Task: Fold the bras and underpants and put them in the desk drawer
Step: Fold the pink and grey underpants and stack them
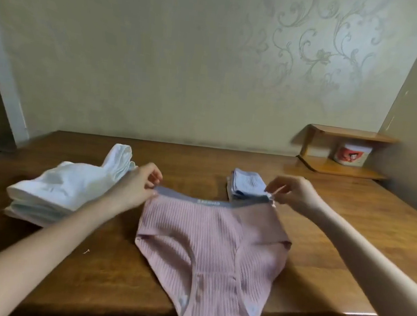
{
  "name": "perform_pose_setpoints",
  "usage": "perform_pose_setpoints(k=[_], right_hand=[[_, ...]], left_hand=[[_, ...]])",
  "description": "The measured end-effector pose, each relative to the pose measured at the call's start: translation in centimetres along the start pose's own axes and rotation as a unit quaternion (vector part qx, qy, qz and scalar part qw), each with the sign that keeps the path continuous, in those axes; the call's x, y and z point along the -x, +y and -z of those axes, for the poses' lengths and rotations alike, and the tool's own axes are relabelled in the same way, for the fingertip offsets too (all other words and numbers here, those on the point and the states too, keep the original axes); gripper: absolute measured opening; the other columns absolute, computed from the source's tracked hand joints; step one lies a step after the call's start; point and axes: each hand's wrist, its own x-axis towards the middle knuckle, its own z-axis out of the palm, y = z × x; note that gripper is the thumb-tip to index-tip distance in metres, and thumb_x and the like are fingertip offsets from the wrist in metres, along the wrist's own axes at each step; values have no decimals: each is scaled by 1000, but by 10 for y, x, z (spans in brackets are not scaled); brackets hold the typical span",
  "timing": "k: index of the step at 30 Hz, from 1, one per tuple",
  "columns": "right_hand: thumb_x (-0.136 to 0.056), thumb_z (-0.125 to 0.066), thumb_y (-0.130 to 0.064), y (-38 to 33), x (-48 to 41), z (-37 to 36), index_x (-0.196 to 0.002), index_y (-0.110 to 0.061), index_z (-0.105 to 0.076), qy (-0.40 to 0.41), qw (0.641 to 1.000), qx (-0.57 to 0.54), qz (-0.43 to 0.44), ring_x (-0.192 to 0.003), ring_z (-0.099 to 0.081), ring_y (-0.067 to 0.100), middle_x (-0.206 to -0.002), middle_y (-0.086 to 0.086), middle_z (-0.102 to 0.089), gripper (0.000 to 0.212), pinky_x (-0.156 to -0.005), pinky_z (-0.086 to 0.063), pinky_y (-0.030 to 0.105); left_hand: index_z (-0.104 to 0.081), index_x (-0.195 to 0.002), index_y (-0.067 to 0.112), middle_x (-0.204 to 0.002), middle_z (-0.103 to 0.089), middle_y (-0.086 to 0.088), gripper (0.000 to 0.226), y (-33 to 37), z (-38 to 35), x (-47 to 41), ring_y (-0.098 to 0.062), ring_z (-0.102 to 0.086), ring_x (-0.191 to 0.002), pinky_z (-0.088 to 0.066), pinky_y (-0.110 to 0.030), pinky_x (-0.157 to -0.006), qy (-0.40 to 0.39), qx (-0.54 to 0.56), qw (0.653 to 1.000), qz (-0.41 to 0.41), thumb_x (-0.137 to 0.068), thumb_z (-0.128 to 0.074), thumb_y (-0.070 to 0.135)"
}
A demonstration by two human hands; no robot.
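Head view: left hand (139,185) and right hand (293,196) pinch the waistband of the pink underpants (208,248), not yet folded; white bras (65,189) stacked left, folded underpants (247,186) upper centre, drawer unseen.

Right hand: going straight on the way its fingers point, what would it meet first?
Probably the small folded pile just beyond the right hand, which pinches the pink underpants; depth unclear.

On the table (201,167), underpants (207,255) lie spread at centre, stack of bras (52,190) to their left, small folded pile (247,185) just behind their right end, shelf (330,166) far right holding a tub (353,154).
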Motion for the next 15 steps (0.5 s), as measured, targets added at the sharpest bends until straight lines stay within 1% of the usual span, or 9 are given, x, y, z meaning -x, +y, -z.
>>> perform_pose_setpoints(k=[1, 2, 4, 6, 8, 9, 11, 13, 15], right_hand=[[-76, -69, 3, -1, 6, -9, -79, -19, -69, 0, 998, 68, 18, -70, -64, 12, -81, -3, -64, 23, -62, -49, 26], [-76, -71, -1, -6, 14, -16, -82, -21, -70, 7, 994, 92, 53, -73, -63, 14, -83, -5, -62, 21, -65, -50, 28], [-79, -73, -11, -30, 40, -26, -84, -23, -68, -15, 990, 38, 135, -70, -60, 10, -82, -8, -60, 14, -64, -50, 26], [-82, -71, -25, -63, 75, -36, -92, -21, -68, -127, 971, -15, 202, -73, -59, 9, -84, -5, -60, 12, -65, -51, 25], [-81, -66, -48, -85, 108, -49, -112, -26, -61, -232, 939, 27, 252, -84, -57, 8, -96, -5, -57, 38, -74, -49, 29], [-78, -61, -61, -89, 120, -57, -122, -31, -52, -240, 923, 96, 287, -89, -54, 12, -102, -4, -54, 54, -77, -47, 30], [-71, -53, -74, -92, 140, -66, -130, -32, -39, -194, 890, 240, 337, -89, -49, 15, -106, -3, -49, 73, -75, -43, 31], [-66, -54, -66, -95, 152, -71, -122, -25, -43, -154, 870, 304, 355, -82, -50, 16, -100, -2, -51, 70, -66, -46, 29], [-63, -55, -49, -97, 157, -71, -105, -20, -49, -136, 869, 296, 372, -75, -52, 17, -91, -2, -54, 52, -59, -48, 30]], left_hand=[[-57, -103, 22, -116, -58, -3, 27, 0, -7, 7, -13, -54, -102, -45, -24, -86, -21, -60, 998, -18, -81, -68, 10], [-57, -109, 24, -119, -54, 3, 28, 4, -11, 16, -10, -49, -111, -42, -28, -95, -37, -91, 994, -55, -84, -67, 17], [-58, -107, 31, -117, -52, 13, 23, 21, -15, 36, -1, -45, -113, -40, -30, -100, -88, -57, 983, -149, -85, -62, 33], [-56, -108, 37, -122, -51, 19, 31, 36, -19, 55, 5, -41, -118, -35, -21, -104, -163, -8, 962, -216, -80, -56, 51], [-48, -125, 41, -141, -36, 24, 54, 40, -28, 66, 13, -25, -130, -16, -9, -110, -210, -21, 946, -245, -76, -55, 62], [-39, -134, 45, -148, -23, 26, 62, 38, -32, 70, 14, -12, -136, -4, -9, -112, -229, -55, 940, -247, -77, -51, 66], [-18, -142, 51, -154, 1, 28, 63, 29, -40, 75, 9, 9, -140, 13, -24, -115, -280, -136, 919, -241, -85, -40, 64], [-6, -142, 56, -154, 10, 27, 62, 22, -44, 77, 7, 18, -140, 17, -37, -116, -325, -167, 902, -232, -87, -32, 66], [-5, -137, 62, -154, 7, 28, 63, 21, -42, 75, 8, 15, -140, 15, -37, -116, -352, -151, 895, -227, -79, -27, 74]])
